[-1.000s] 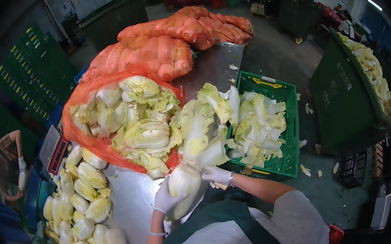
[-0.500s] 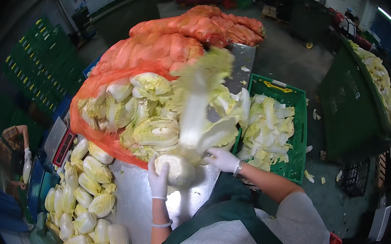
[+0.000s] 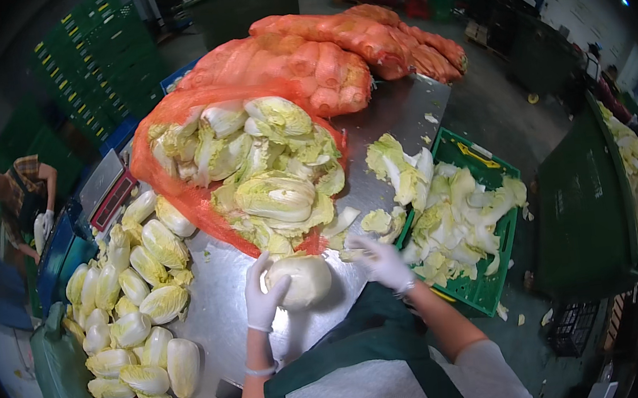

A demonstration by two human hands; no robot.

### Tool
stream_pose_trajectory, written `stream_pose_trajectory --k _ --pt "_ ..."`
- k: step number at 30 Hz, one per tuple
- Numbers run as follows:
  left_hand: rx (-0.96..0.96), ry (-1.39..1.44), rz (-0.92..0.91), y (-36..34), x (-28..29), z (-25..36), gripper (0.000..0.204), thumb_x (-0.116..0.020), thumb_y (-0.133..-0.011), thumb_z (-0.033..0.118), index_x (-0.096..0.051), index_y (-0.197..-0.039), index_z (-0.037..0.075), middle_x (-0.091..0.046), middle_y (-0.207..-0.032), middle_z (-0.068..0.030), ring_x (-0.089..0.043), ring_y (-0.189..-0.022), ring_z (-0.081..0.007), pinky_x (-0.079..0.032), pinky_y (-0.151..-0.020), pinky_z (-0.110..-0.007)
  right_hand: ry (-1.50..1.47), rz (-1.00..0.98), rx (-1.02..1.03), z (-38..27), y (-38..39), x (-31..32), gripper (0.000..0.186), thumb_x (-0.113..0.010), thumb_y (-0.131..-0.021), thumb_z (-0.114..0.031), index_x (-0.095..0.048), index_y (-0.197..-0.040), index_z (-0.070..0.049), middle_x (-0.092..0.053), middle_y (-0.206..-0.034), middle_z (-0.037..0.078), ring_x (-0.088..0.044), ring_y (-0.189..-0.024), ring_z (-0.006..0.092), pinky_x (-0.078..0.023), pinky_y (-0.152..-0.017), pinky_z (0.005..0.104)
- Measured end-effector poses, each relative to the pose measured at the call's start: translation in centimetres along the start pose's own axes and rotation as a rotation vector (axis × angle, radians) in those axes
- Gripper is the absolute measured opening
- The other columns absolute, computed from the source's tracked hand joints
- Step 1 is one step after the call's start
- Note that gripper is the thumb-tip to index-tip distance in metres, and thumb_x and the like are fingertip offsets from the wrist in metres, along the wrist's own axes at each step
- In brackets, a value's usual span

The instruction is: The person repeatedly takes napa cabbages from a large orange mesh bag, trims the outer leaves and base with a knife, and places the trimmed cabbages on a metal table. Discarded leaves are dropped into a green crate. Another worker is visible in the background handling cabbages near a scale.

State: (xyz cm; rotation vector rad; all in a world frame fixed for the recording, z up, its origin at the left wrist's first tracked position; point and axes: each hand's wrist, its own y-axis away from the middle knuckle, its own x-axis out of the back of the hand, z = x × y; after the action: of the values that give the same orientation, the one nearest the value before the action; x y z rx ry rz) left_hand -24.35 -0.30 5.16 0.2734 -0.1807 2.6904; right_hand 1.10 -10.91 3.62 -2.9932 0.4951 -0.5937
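In front of me a trimmed napa cabbage [image 3: 306, 280] rests on the metal table, its pale cut base facing me. My left hand [image 3: 262, 292], white-gloved, grips its left side with thumb and fingers. My right hand [image 3: 382, 264], also gloved, is off to the cabbage's right with fingers apart and nothing held. Loose outer leaves [image 3: 380, 222] lie just beyond it. Behind the cabbage an opened orange mesh sack [image 3: 172, 207] spills untrimmed napa cabbages [image 3: 276, 196]. At left, trimmed cabbages [image 3: 138, 327] lie in a pile.
A green crate [image 3: 505, 253] of discarded leaves stands at the right table edge. Full orange sacks [image 3: 282, 71] lie at the back. A large green bin [image 3: 581, 218] stands far right, a scale [image 3: 113, 201] at left. Another person [image 3: 26, 191] works far left, near stacked green crates [image 3: 100, 74].
The large outer leaves have come off the cabbage, and more leaves now lie in and beside the crate. My right hand has moved right, away from the cabbage. The view has shifted.
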Motion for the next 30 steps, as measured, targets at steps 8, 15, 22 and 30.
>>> stream_pose_trajectory --k 8,15,22,30 --pt "0.073 0.14 -0.168 -2.1 0.5 -0.1 0.04 -0.063 -0.082 0.024 -0.056 -0.114 0.001 -0.06 -0.105 -0.01 -0.055 -0.098 -0.0175 -0.042 -0.088 -0.028 0.223 0.026 0.054 -4.7 -1.0 -3.4 0.045 -0.062 -0.077 -0.04 -0.056 -0.107 -0.008 -0.063 -0.093 0.014 -0.062 -0.082 0.0287 -0.049 -0.07 0.038" --pt "0.117 0.419 -0.063 0.2 2.0 -0.7 0.045 -0.059 -0.084 0.023 -0.05 -0.122 0.0 -0.055 -0.115 -0.0109 -0.052 -0.105 -0.0193 -0.039 -0.094 -0.032 0.542 0.388 -0.075 4.3 -1.3 3.4 0.024 -0.061 -0.077 -0.019 -0.057 -0.097 -0.006 -0.062 -0.083 0.016 -0.062 -0.076 0.032 -0.05 -0.065 0.0371" --pt "-0.085 -0.038 -0.174 3.0 -1.4 1.0 0.042 -0.064 -0.08 0.017 -0.054 -0.116 -0.001 -0.057 -0.116 -0.0139 -0.054 -0.108 -0.0214 -0.041 -0.093 -0.032 -0.217 -0.144 -0.215 -2.7 0.7 -5.1 0.047 -0.069 -0.078 -0.029 -0.054 -0.116 -0.005 -0.062 -0.1 0.006 -0.059 -0.082 0.0133 -0.049 -0.074 0.0287" --pt "-0.043 -0.121 0.073 3.0 0.2 -3.3 0.013 -0.058 -0.082 0.006 -0.06 -0.095 0.001 -0.063 -0.085 -0.0115 -0.06 -0.079 -0.0153 -0.047 -0.073 -0.028 -0.02 -0.071 0.034 0.4 4.2 -8.7 0.061 -0.076 -0.069 -0.029 -0.05 -0.118 -0.004 -0.059 -0.093 0.009 -0.058 -0.086 0.0229 -0.047 -0.077 0.0307"
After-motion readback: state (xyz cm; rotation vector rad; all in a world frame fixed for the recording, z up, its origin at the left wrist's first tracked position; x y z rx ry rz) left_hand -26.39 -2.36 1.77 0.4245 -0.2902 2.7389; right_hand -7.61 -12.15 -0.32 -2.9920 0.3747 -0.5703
